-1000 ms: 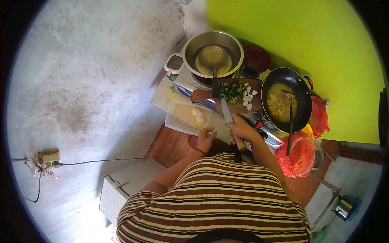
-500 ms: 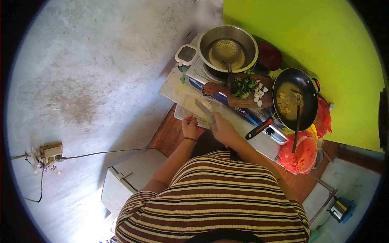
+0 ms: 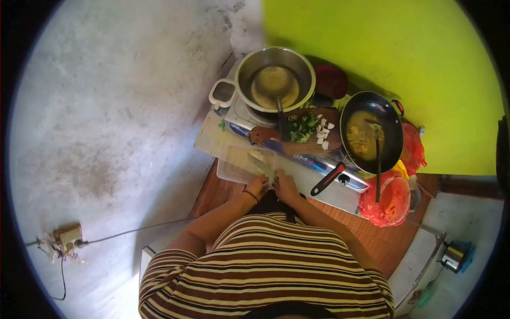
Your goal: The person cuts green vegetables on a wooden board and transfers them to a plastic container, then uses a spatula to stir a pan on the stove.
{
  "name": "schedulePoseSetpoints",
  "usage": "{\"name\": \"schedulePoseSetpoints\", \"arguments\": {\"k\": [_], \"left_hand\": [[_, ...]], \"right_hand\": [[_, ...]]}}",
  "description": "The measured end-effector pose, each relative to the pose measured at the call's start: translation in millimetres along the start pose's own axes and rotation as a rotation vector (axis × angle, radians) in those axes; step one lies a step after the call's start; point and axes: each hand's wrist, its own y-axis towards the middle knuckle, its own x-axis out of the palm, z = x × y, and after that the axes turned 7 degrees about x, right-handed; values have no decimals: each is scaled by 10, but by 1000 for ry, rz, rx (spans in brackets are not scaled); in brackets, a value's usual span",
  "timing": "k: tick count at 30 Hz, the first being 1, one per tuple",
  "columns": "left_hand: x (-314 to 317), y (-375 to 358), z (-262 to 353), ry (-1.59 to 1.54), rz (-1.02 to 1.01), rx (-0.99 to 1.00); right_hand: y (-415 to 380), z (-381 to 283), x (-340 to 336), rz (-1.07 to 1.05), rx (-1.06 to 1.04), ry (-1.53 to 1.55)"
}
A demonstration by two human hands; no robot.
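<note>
My right hand (image 3: 286, 187) is closed around the handle of a knife (image 3: 261, 164), whose wide blade points up and left over a translucent plastic tray (image 3: 227, 171). Close beside it, my left hand (image 3: 257, 187) has its fingers pinched together near the base of the blade. What those fingers hold, if anything, is too small to make out. Pale pieces lie in the tray under the blade.
A steel pot (image 3: 242, 63) with a skimmer (image 3: 274, 82) sits on the gas stove. Beside it are a wooden board (image 3: 265, 135) with chopped greens (image 3: 302, 129) and white pieces (image 3: 322, 133), a black frying pan (image 3: 390, 149) with food, and red plastic bags (image 3: 388, 204).
My two hands have come closer together and lower, and the knife has moved down beside my left fingers. The whole view has shifted slightly as my head turned.
</note>
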Motion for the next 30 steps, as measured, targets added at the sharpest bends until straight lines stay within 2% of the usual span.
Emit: {"name": "schedulePoseSetpoints", "arguments": {"k": [3,6,9,12,15,21,22,25,26,29,30], "left_hand": [[92,119,-55,141,10,-102],[359,-32,148,190,-50,-129],[534,-80,200,241,-99,-102],[640,-9,163,272,-111,-182],[668,76,72,305,-144,-190],[846,-91,129,348,-137,-158],[866,-79,130,365,-169,-123],[978,-68,172,421,-248,-3],[1050,-122,221,444,-257,47],[1275,-181,299,539,-312,247],[1315,-150,294,561,-350,330]], "right_hand": [[-65,297,-72,126,52,-57],[-164,831,-60,278,62,-149],[-214,1237,-88,324,107,42],[-67,1488,-64,368,79,5],[72,1597,-24,610,-131,-189],[147,1872,157,608,-30,-313],[40,1756,86,646,-24,-192],[-298,1356,-214,378,248,-201],[-463,1222,-342,404,214,-205],[-932,932,-797,254,322,150],[-1071,854,-982,293,314,176]]}}
